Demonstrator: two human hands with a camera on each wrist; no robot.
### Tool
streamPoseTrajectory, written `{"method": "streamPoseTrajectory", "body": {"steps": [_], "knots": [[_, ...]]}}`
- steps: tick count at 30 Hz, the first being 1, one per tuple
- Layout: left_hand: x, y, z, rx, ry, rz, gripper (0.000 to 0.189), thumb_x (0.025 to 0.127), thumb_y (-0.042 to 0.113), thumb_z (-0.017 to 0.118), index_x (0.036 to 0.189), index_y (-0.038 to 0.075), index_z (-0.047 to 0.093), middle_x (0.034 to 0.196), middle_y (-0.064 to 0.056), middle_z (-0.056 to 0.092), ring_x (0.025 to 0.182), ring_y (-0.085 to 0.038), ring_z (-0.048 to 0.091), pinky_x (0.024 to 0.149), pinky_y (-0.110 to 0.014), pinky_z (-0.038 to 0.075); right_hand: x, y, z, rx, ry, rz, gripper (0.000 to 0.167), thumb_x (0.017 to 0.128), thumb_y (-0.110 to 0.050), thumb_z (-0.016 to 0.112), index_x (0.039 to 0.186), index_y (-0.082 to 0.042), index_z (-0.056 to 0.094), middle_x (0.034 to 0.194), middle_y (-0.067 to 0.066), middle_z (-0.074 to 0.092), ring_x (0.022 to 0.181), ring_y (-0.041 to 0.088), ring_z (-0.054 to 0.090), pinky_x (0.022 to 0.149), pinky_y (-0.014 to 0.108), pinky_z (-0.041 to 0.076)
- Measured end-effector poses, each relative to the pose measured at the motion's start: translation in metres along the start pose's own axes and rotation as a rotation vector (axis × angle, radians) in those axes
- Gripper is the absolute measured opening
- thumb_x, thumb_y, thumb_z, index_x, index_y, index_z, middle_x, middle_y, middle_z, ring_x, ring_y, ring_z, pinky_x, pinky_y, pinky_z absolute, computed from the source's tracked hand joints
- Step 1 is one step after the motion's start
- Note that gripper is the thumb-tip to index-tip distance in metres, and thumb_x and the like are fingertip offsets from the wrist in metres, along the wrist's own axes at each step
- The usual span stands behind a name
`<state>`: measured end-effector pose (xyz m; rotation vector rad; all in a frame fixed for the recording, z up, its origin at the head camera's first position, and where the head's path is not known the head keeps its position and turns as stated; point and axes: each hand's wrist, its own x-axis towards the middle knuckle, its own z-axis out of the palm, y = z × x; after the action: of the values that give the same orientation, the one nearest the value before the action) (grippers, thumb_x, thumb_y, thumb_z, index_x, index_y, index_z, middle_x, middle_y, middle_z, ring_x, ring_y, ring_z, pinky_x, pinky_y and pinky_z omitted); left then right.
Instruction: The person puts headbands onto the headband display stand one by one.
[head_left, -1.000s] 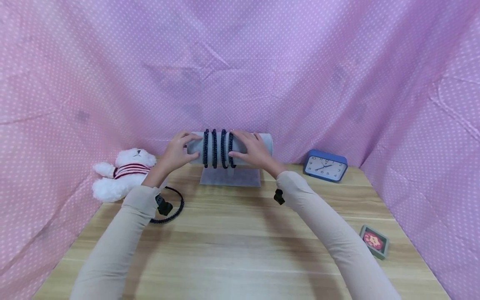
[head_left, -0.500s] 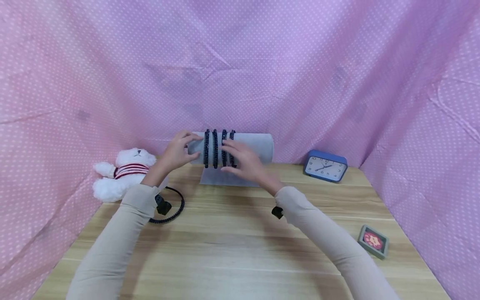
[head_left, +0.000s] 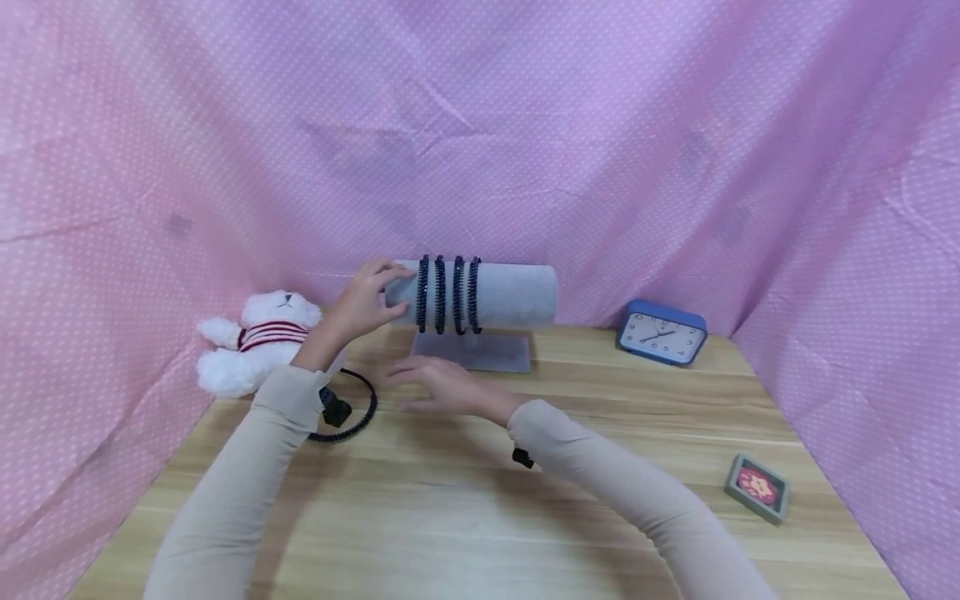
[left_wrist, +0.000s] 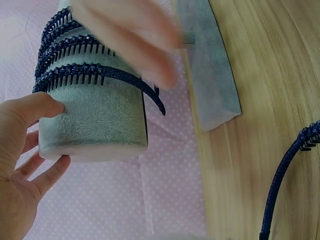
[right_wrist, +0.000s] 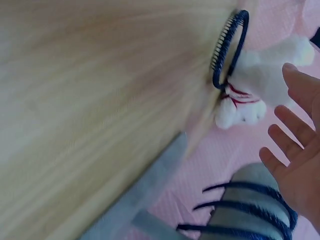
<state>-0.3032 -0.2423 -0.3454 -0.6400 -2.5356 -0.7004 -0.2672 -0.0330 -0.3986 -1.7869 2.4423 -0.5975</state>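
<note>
A padded grey headband stand point(head_left: 519, 296) with a horizontal roll carries several dark blue toothed headbands point(head_left: 473, 296), set side by side on its left half. My left hand point(head_left: 367, 298) holds the roll's left end; in the left wrist view its thumb point(left_wrist: 47, 106) lies close to the nearest headband. My right hand point(head_left: 442, 387) is over the table in front of the stand's base, fingers spread and holding nothing. Left of it lies a loose headband point(head_left: 372, 408), partly hidden by my left forearm. The right wrist view shows its teeth point(right_wrist: 220, 45).
A white plush bear point(head_left: 273, 333) in a striped top lies at the left, behind the loose headband. At the back right stands a blue alarm clock point(head_left: 662, 333). A small framed picture point(head_left: 757, 487) lies near the right edge. Pink dotted curtain point(head_left: 495, 150) surrounds the wooden table.
My right hand has left the rightmost headband on the roll and moved down and left, over the table. The left hand stays at the roll's end.
</note>
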Motion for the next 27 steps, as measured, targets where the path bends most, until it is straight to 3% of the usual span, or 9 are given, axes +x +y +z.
{"method": "streamPoseTrajectory", "body": {"steps": [7,13,21,27], "knots": [[0.000,0.003,-0.002,-0.009,-0.019,-0.023,0.050,0.088,0.008,0.078,0.135,0.003,0.064,0.134,-0.020,0.057,0.123,-0.040,0.051,0.097,-0.056,0.049,0.021,0.004,0.020,0.051,-0.140,0.020,0.045,0.097,-0.025,0.071,0.140,-0.015,0.063,0.146,0.002,0.060,0.141,0.018,0.051,0.118,0.031,0.042],[0.000,0.005,-0.004,-0.016,-0.025,-0.030,0.050,0.088,0.008,0.078,0.136,0.003,0.063,0.134,-0.021,0.057,0.121,-0.039,0.052,0.094,-0.056,0.049,0.035,0.004,0.034,0.111,-0.226,0.005,0.049,0.094,-0.018,0.074,0.140,-0.007,0.062,0.148,0.010,0.058,0.140,0.021,0.052,0.117,0.026,0.041],[0.001,0.004,-0.003,-0.022,-0.033,-0.025,0.049,0.088,0.007,0.077,0.135,0.003,0.063,0.132,-0.021,0.057,0.122,-0.040,0.051,0.103,-0.059,0.045,0.038,0.010,0.047,0.069,-0.288,0.029,0.053,0.094,-0.024,0.075,0.143,-0.013,0.060,0.151,0.005,0.056,0.143,0.018,0.049,0.118,0.027,0.041],[0.000,0.004,-0.004,-0.029,-0.030,-0.019,0.049,0.088,0.006,0.077,0.135,0.001,0.063,0.132,-0.022,0.057,0.121,-0.041,0.051,0.103,-0.060,0.045,0.036,0.011,0.044,0.061,-0.277,0.000,0.050,0.093,-0.023,0.076,0.139,-0.011,0.063,0.145,0.005,0.061,0.137,0.017,0.054,0.116,0.025,0.042]]}}
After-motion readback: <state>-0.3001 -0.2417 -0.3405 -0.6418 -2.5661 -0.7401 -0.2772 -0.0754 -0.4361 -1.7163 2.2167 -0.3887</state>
